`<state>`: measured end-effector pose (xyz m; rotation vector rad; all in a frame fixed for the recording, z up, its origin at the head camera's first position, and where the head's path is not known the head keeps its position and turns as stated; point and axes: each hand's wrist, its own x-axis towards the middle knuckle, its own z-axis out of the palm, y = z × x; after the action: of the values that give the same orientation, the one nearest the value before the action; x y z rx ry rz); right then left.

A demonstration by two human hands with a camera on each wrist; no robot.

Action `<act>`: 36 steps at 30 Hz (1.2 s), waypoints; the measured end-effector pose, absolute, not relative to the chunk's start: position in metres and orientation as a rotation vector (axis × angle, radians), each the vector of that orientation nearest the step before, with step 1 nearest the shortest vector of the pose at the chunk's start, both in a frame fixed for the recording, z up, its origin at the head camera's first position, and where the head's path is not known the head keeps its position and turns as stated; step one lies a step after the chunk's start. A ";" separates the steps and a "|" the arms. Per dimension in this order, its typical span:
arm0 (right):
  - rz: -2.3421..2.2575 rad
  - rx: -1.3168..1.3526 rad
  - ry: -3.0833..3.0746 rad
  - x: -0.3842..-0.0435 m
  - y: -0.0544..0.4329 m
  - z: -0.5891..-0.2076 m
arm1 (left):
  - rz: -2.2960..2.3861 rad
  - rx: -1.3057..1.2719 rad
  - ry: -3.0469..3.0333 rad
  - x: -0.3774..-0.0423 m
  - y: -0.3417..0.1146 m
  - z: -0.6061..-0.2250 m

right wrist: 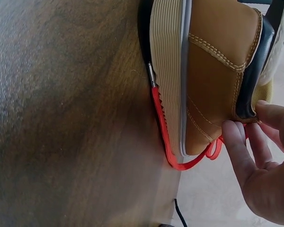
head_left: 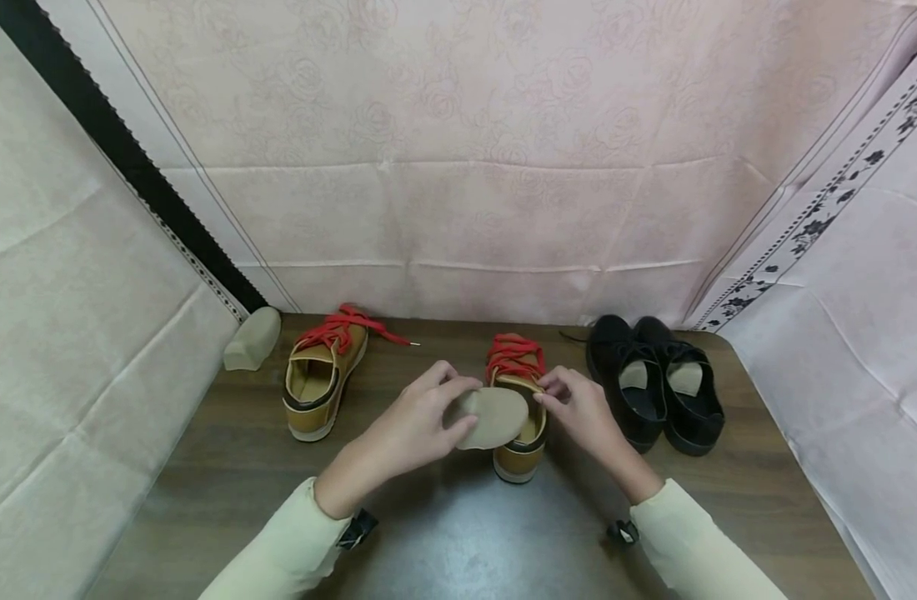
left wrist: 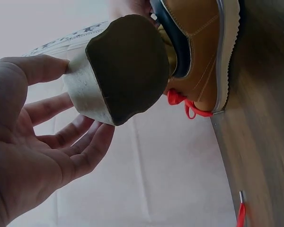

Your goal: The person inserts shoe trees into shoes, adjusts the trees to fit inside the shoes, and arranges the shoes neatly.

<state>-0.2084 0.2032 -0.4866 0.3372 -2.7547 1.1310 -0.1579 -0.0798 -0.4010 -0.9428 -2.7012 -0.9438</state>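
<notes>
Left hand [head_left: 424, 417]: you pinch the beige, round-ended insert [head_left: 496, 418] between thumb and fingers, near but outside the opening of the tan, red-laced shoe [head_left: 518, 463].
Right hand [head_left: 584, 412]: you pinch the shoe's collar.
Insert feel: probably light, firm, barely yielding; best held by its side wall.
Metal lace tip [right wrist: 151, 74]: right wrist view shows it beside the sole [right wrist: 168, 71]; head view doesn't.

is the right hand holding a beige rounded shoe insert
No, the left hand holds the beige insert, while the right hand pinches the tan red-laced shoe at its opening.
</notes>
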 end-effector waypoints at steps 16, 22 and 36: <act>1.160 0.330 -2.763 -0.208 0.205 -0.484 | -0.876 -1.001 -2.702 -0.172 -0.056 -0.405; 1.211 0.300 -2.781 -0.209 0.206 -0.486 | -0.855 -1.004 -2.712 -0.174 -0.050 -0.406; 1.240 0.269 -2.801 -0.209 0.207 -0.485 | -0.871 -0.977 -2.778 -0.185 -0.039 -0.410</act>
<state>-0.2087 0.2066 -0.4846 0.2693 -2.8009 1.2399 -0.1851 -0.0389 -0.4097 -0.9773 -2.7777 -0.8711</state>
